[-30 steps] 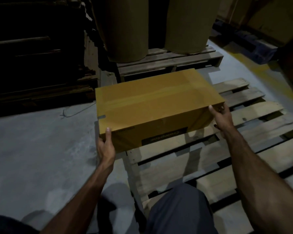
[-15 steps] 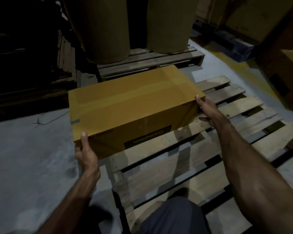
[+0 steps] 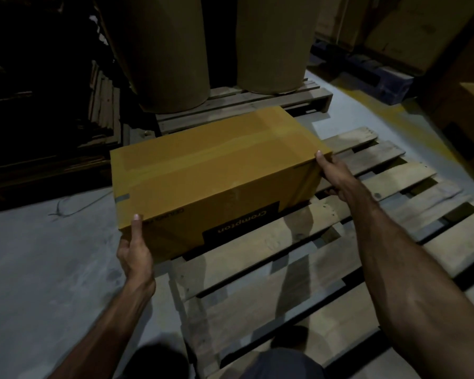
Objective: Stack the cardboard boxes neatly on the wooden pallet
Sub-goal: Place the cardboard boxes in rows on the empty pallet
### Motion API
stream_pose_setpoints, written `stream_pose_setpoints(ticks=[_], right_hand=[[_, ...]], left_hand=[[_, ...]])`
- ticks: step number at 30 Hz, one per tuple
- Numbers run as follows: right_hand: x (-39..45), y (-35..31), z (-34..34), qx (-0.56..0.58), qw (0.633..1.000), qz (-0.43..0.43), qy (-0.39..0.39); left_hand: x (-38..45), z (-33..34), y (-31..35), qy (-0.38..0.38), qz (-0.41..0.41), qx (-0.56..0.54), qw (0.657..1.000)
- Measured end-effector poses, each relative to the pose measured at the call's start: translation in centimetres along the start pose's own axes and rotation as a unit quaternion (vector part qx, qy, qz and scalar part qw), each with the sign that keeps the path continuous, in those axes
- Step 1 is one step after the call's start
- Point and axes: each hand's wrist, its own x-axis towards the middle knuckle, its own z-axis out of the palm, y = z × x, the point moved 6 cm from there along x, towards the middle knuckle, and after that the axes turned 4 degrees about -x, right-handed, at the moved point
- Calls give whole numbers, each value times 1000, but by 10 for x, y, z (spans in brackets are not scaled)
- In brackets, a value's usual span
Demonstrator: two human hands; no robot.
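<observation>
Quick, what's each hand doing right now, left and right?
Left hand: grips the near left corner of the cardboard box, thumb up its front face.
Right hand: grips the box's right end.

Yellow-brown cardboard box (image 3: 216, 176), taped top seam, black "Crompton" label reading upside down on near side. Sits flat over far-left corner of bare slatted wooden pallet (image 3: 326, 255), left end overhanging the edge.

Both forearms are bare, no sleeves, watch or gloves showing; dark grey trousers (image 3: 282, 363) cover the knee below.
</observation>
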Motion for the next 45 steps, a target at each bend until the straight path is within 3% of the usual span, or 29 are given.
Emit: stream_pose_setpoints(ticks=[9, 15, 22, 25, 28, 31, 40, 45], right_hand=[[9, -6, 5, -20, 1000, -3, 7], [9, 2, 6, -15, 999, 40, 4], [-2, 6, 17, -32, 999, 7, 21], [-5, 16, 19, -36, 999, -20, 27], [-14, 31, 27, -22, 998, 12, 61], [-42, 42, 60, -21, 995, 23, 99], [-189, 42, 239, 22, 997, 49, -53], [-210, 49, 277, 113, 985, 122, -49]], left_hand=[[5, 4, -4, 37, -5, 16, 999], [11, 0, -8, 32, -13, 24, 999], [-5, -9, -15, -79, -19, 42, 996], [-13, -23, -37, -74, -84, 54, 992], [-10, -31, -52, -65, -179, 27, 981], [2, -30, -58, -78, -230, -8, 970], [24, -23, -64, -92, -330, -46, 938], [41, -9, -54, -95, -340, -63, 933]])
